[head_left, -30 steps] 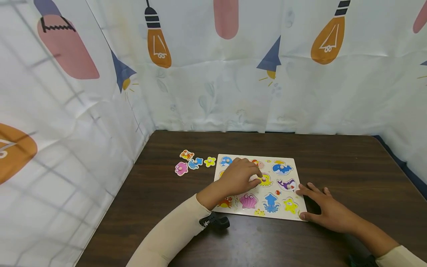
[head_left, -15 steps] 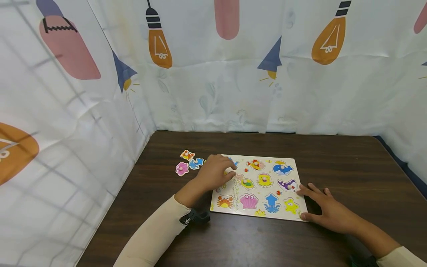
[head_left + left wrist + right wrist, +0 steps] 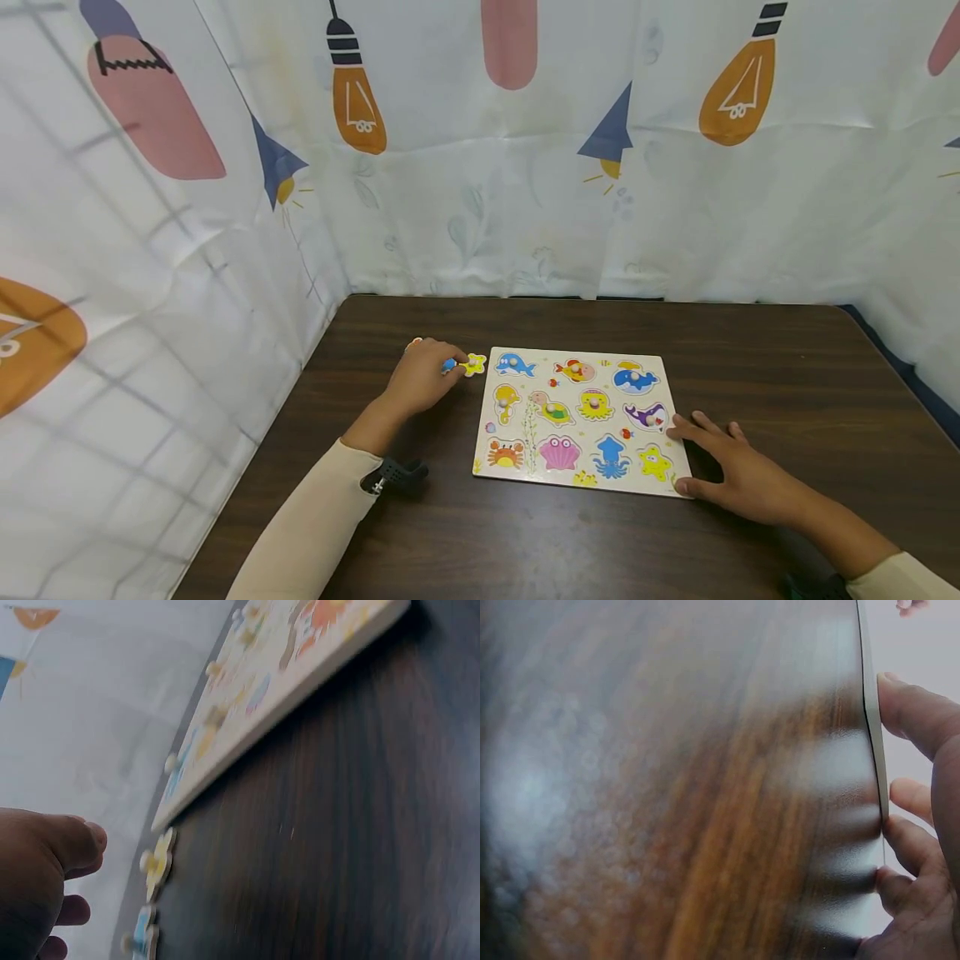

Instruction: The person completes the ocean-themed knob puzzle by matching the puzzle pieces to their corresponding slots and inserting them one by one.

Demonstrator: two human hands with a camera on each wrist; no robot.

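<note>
My left hand (image 3: 422,377) hovers over the loose knobbed puzzle pieces at the left of the board, fingertips near the yellow starfish piece (image 3: 473,364) and the blue piece (image 3: 448,365). In the left wrist view, the fingers of this hand (image 3: 45,870) are loosely bent, with space between them and the starfish piece (image 3: 159,859). The hand covers most of the orange crab piece and the pink shell piece. Against the right edge of the sea-animal peg puzzle board (image 3: 543,379) rests my right hand (image 3: 738,475), fingers spread; its thumb touches the lower right corner.
The board's upper two rows hold knobbed pieces, among them a whale (image 3: 634,381) and an octopus (image 3: 596,405). Flat crab, shell, squid and starfish pictures fill the bottom row. A dark wooden table (image 3: 585,542) carries everything, with a patterned curtain (image 3: 480,208) behind and left.
My left hand has moved left from the middle of the board, past its left edge, to the loose pieces. The right hand has stayed at the board's edge.
</note>
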